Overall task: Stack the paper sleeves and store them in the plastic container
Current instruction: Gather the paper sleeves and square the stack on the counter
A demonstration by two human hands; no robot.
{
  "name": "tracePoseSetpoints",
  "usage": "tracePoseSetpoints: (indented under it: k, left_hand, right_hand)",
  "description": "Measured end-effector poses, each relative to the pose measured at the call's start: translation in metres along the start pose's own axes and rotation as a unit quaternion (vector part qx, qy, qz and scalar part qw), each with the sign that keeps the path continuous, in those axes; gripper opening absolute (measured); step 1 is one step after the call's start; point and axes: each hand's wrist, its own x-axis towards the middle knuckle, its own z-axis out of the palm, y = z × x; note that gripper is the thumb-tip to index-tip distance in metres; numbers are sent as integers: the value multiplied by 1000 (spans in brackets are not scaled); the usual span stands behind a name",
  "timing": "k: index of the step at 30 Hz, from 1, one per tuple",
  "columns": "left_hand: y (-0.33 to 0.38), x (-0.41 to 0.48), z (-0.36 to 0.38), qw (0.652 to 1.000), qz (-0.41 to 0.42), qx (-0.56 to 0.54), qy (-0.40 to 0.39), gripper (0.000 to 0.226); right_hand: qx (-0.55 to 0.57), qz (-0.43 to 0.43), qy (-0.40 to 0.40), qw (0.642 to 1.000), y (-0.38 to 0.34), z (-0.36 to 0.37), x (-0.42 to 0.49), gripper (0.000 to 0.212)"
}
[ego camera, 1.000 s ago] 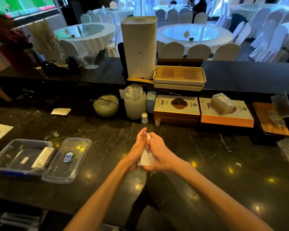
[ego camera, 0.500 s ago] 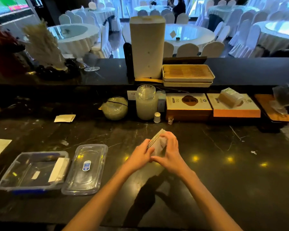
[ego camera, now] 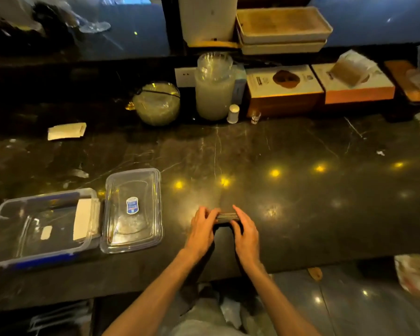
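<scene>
A stack of paper sleeves (ego camera: 226,216) stands on edge on the dark marble counter, pressed between my left hand (ego camera: 202,230) and my right hand (ego camera: 245,232). Only the stack's top edges show between my fingers. To the left stands the clear plastic container (ego camera: 7,238) with a blue rim; a few white sleeves (ego camera: 83,221) lean against its right wall. Its clear lid (ego camera: 132,212) lies upside down beside it. Another small pile of sleeves (ego camera: 67,131) lies far left near the back of the counter.
Along the back stand a round glass jar (ego camera: 157,103), a tall frosted jar (ego camera: 214,88), a small white bottle (ego camera: 233,113), two flat boxes (ego camera: 284,89) and stacked trays (ego camera: 283,27). The counter's front edge runs just below my wrists.
My hands have lowered the sleeve stack from mid-air onto the counter and squared it on edge. The view has tilted downward and closer.
</scene>
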Motion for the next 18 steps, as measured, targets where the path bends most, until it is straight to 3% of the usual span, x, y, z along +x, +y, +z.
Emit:
tracePoseSetpoints:
  k: [4,10,18]
  left_hand:
    - [-18,-14,23,997,-7,-31,72,48]
    - [-28,-13,36,992,16,5,121,60]
    - [-34,-11,38,992,35,13,121,54]
  right_hand:
    - [-68,-59,10,996,22,9,-7,50]
    - [-141,-90,13,986,28,15,-5,56]
    - [-163,-111,11,980,31,16,-5,63]
